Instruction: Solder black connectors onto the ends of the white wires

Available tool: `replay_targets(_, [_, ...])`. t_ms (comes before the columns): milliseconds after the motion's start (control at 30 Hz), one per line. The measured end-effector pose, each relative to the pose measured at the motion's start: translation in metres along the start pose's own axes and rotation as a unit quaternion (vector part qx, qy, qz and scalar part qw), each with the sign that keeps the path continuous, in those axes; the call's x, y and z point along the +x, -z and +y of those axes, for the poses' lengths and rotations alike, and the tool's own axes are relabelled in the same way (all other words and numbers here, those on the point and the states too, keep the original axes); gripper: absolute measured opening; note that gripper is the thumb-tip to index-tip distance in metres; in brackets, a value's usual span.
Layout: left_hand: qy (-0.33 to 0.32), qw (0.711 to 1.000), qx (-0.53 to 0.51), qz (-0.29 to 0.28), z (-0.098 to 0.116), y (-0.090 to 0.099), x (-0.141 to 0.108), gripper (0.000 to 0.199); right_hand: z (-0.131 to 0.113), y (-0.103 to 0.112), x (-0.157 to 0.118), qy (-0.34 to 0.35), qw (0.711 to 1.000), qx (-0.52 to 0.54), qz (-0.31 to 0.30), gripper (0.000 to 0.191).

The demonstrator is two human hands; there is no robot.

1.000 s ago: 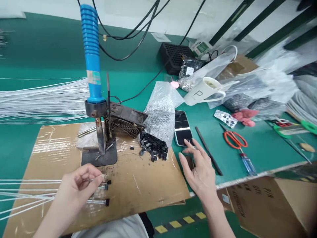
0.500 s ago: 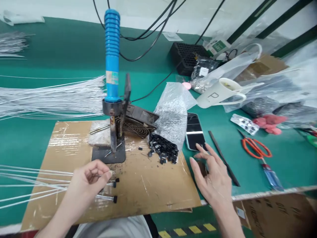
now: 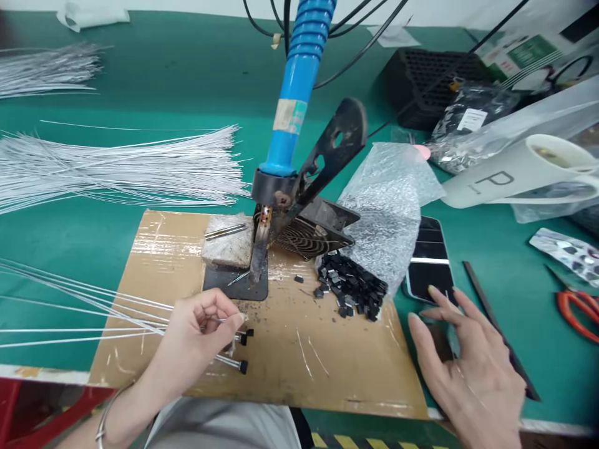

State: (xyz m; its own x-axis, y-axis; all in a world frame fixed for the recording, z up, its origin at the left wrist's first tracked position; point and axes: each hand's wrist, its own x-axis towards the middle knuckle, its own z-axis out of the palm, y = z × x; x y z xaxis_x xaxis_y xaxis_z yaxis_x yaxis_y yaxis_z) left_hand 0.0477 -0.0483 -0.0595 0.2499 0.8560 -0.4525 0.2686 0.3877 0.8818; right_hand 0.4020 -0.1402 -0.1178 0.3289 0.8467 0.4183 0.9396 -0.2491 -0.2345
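Observation:
My left hand [image 3: 206, 327] is closed in a pinch over the cardboard, with a thin white wire between thumb and fingertips. Several white wires [image 3: 126, 305] run to it from the left; some come out beyond the hand and end in small black connectors [image 3: 242, 366]. My right hand [image 3: 472, 368] is open, fingers apart, its fingertips at the lower end of a phone [image 3: 428, 249]. Under that palm is something dark that I cannot make out. Just beyond my left hand, a blue-handled soldering iron [image 3: 283, 143] stands in a black metal holder [image 3: 334, 146], tip down.
Black connector pieces [image 3: 350, 287] spill from a clear plastic bag [image 3: 386, 199] onto the cardboard [image 3: 290, 368]. A fan [image 3: 313, 231] and a sponge block [image 3: 229, 246] flank the iron. A wire bundle [image 3: 140, 165] lies left; a dark strip [image 3: 496, 324], mug [image 3: 510, 174] and orange-handled scissors [image 3: 578, 308] lie right.
The camera view has shifted, so the bench items appear further right and the iron looks tilted. My left hand keeps its pinch, and my right hand stays by the phone with fingers apart.

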Motion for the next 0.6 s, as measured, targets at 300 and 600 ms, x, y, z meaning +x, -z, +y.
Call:
replay_targets(300, [0.004, 1.000, 0.001, -0.010, -0.0040, 0.0015, -0.0021, 0.023, -0.0007, 0.0006, -0.0002, -0.003, 1.000, 0.002, 0.002, 0.034])
replay_targets(600, [0.001, 1.000, -0.007, 0.030, 0.0037, -0.0033, -0.0058, 0.020, -0.0014, 0.0007, 0.0007, 0.000, 1.000, 0.001, 0.004, 0.035])
